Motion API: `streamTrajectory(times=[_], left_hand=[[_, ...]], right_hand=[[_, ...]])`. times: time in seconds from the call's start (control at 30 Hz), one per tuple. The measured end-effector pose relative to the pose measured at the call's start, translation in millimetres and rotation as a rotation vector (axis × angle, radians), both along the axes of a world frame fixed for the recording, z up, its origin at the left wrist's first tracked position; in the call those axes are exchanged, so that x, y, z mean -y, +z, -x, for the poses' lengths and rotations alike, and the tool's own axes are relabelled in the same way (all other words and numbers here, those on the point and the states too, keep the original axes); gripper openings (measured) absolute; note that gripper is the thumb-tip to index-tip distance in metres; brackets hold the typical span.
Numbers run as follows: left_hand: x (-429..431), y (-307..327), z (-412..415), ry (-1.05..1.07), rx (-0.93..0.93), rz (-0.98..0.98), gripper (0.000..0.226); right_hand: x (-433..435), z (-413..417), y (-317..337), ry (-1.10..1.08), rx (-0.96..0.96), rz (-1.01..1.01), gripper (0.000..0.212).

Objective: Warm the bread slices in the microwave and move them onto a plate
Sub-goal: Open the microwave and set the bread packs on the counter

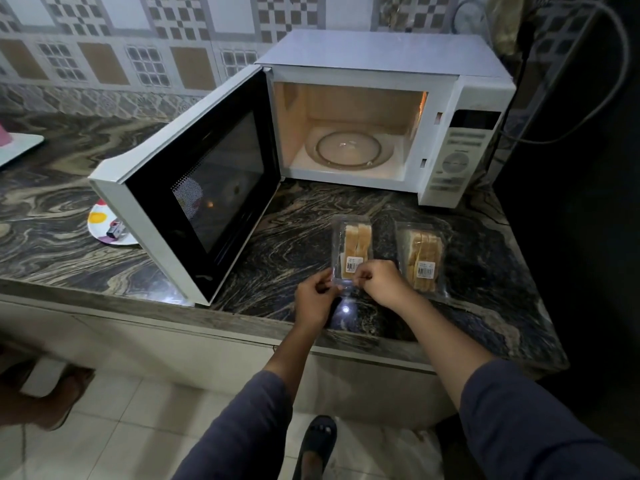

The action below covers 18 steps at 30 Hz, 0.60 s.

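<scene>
Two clear plastic packs of bread slices lie on the dark marbled counter (298, 233) in front of a white microwave (388, 64). My left hand (317, 299) and my right hand (379, 282) both pinch the near edge of the left bread pack (353, 244). The right bread pack (424, 258) lies untouched beside my right wrist. The microwave door (194, 188) stands wide open to the left, the cavity is lit and its glass turntable (349, 148) is bare. A white plate with coloured spots (104, 225) sits half hidden behind the door.
A small metal object lies on the spotted plate. A white board (19, 147) with a pink thing is at the far left. Cables (568, 109) hang right of the microwave. A dark appliance fills the right edge. My sandalled foot (317, 445) is on the tiled floor.
</scene>
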State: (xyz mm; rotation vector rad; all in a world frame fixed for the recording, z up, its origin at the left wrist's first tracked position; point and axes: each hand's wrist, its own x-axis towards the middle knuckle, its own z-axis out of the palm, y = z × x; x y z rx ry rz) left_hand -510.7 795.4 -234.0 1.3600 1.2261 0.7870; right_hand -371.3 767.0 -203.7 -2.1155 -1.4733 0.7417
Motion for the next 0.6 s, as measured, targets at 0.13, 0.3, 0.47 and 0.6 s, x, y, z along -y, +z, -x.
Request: streamTrajectory(times=[0.13,0.3,0.47,0.6], left_hand=[[-1.5,4.0,-3.6,0.046,-0.012,0.036,0.043],[-4.7,9.5,-6.6,0.098,0.039,0.149,0.04],[-6.9,9.2,-10.2,0.106,0.06,0.216,0.038],[-10.6,5.8,-11.4,0.113,0.047,0.213,0.04]], right_hand=[[-4.7,-3.4,8.3,0.04,-0.029,0.078,0.018],[-7.9,-5.4,21.8,0.129,0.008,0.138,0.017],[-14.4,-11.2,24.4,0.159,0.041,0.203,0.016],[-15.7,-12.0,28.2,0.183,0.05,0.245,0.016]])
